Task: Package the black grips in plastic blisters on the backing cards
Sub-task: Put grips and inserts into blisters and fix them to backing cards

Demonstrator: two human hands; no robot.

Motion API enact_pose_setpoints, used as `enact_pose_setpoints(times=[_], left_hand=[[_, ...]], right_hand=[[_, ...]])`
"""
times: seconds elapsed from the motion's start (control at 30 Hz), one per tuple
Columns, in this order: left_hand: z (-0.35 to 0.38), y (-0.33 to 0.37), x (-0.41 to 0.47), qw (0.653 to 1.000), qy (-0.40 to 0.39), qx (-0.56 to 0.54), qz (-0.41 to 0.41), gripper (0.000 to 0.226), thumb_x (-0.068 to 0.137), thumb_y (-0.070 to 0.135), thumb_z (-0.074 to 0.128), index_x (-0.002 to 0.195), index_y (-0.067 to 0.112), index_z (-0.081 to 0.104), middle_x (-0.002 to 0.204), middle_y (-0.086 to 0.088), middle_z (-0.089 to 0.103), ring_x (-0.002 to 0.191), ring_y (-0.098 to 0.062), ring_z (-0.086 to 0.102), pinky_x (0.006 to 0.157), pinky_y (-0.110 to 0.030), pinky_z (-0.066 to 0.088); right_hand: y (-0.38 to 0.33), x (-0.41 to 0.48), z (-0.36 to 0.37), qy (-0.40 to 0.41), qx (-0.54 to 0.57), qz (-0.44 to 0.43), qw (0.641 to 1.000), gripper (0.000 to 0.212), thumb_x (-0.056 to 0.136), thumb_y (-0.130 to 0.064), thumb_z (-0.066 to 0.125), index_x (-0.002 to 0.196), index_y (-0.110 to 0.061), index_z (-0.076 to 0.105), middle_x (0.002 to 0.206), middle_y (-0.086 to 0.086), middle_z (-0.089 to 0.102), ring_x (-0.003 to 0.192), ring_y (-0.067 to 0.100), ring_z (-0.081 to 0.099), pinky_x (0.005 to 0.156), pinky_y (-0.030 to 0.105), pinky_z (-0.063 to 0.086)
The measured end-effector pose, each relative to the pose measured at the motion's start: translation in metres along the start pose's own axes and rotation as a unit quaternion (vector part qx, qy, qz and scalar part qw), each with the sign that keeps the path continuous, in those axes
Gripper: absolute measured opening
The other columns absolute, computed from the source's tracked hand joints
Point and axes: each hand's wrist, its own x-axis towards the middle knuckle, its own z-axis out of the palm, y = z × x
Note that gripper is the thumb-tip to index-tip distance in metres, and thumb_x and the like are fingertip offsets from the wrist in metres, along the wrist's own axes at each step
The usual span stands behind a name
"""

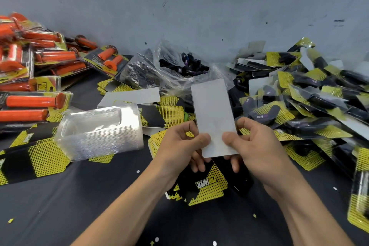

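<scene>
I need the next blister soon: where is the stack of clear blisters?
In the head view, the stack of clear blisters sits left of centre, between the packed orange grips and the left hand.

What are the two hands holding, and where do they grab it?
A plain grey rounded-corner cardboard card. The left hand pinches its lower left edge, the right hand its lower right edge, thumbs on the front.

Even, soft light; wide-angle bending toward edges.
</scene>
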Motion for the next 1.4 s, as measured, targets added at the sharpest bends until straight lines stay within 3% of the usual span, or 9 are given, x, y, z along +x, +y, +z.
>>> enact_pose_setpoints(times=[0.17,0.23,0.37,0.57,0.7,0.9,1.07,1.23,1.4], left_hand=[[-0.001,0.001,0.001,0.999,0.045,0.005,0.011,0.037,0.098,0.016,0.070,0.064,0.027,0.062,0.060,-0.016,0.068,0.037,-0.023,0.058,0.034,-0.023,0.039],[0.001,-0.001,0.002,0.993,0.094,0.057,0.052,0.011,0.095,0.022,0.075,0.087,0.030,0.075,0.069,-0.007,0.074,0.048,-0.020,0.067,0.043,-0.023,0.049],[0.005,0.000,0.001,0.992,0.094,0.028,0.084,0.067,0.080,0.044,0.081,0.142,0.036,0.056,0.110,0.010,0.078,0.090,-0.016,0.078,0.065,-0.029,0.062],[0.006,0.003,0.002,0.989,0.104,-0.110,0.004,0.058,0.070,0.051,0.080,0.104,0.007,0.067,0.088,-0.009,0.070,0.077,-0.019,0.065,0.061,-0.029,0.053],[-0.006,0.004,0.008,0.975,0.142,-0.169,-0.014,0.004,0.091,0.007,0.072,0.093,0.007,0.069,0.081,-0.006,0.073,0.066,-0.016,0.068,0.053,-0.023,0.052],[-0.013,0.011,0.005,0.959,0.032,-0.282,-0.024,0.049,0.081,0.007,0.069,0.129,-0.004,0.061,0.110,-0.016,0.076,0.090,-0.022,0.074,0.068,-0.031,0.060],[-0.016,0.009,0.005,0.961,-0.029,-0.275,-0.022,0.044,0.081,-0.002,0.071,0.124,-0.002,0.067,0.117,-0.019,0.074,0.099,-0.028,0.074,0.080,-0.036,0.064],[-0.024,0.007,0.012,0.966,0.011,-0.259,0.000,0.043,0.073,-0.005,0.069,0.116,0.000,0.068,0.105,-0.013,0.076,0.093,-0.025,0.073,0.079,-0.038,0.060],[-0.032,0.005,0.017,0.968,0.097,-0.231,0.007,0.028,0.078,-0.012,0.062,0.099,0.005,0.070,0.093,-0.009,0.079,0.078,-0.017,0.076,0.062,-0.026,0.059]], right_hand=[[-0.002,-0.003,0.004,0.005,-0.034,0.000,0.999,0.027,0.084,-0.008,0.073,0.091,-0.034,0.065,0.065,0.007,0.073,0.050,0.016,0.063,0.058,0.031,0.049],[-0.002,-0.004,0.010,0.091,-0.061,-0.046,0.993,0.023,0.084,-0.009,0.073,0.085,-0.031,0.067,0.061,0.000,0.071,0.046,0.010,0.060,0.049,0.025,0.047],[-0.001,-0.012,0.027,0.176,-0.218,-0.228,0.933,0.018,0.085,-0.015,0.078,0.081,-0.028,0.066,0.069,-0.016,0.068,0.061,0.005,0.066,0.051,0.022,0.051],[0.006,-0.013,0.060,0.121,-0.356,-0.332,0.865,0.020,0.068,-0.012,0.080,0.084,-0.022,0.072,0.081,-0.008,0.067,0.075,0.013,0.052,0.071,0.033,0.042],[0.007,-0.015,0.059,0.097,-0.260,-0.260,0.925,0.028,0.071,-0.021,0.090,0.097,-0.026,0.081,0.104,-0.016,0.072,0.102,0.003,0.063,0.095,0.023,0.049],[0.001,-0.014,0.047,0.156,-0.234,-0.137,0.950,0.048,0.090,-0.049,0.070,0.135,-0.038,0.060,0.102,-0.022,0.062,0.104,0.005,0.061,0.087,0.025,0.051],[0.005,-0.009,0.044,0.158,-0.169,-0.132,0.964,0.040,0.084,-0.018,0.084,0.120,-0.034,0.073,0.081,-0.036,0.067,0.076,-0.011,0.066,0.062,0.000,0.043],[0.011,-0.002,0.025,0.178,-0.066,-0.109,0.976,0.031,0.087,-0.016,0.078,0.110,-0.037,0.075,0.092,-0.029,0.074,0.092,-0.008,0.069,0.076,0.011,0.054],[0.011,0.002,0.013,0.090,-0.287,0.030,0.953,0.043,0.091,-0.062,0.055,0.113,-0.030,0.072,0.095,-0.016,0.072,0.096,0.006,0.067,0.083,0.031,0.055]])
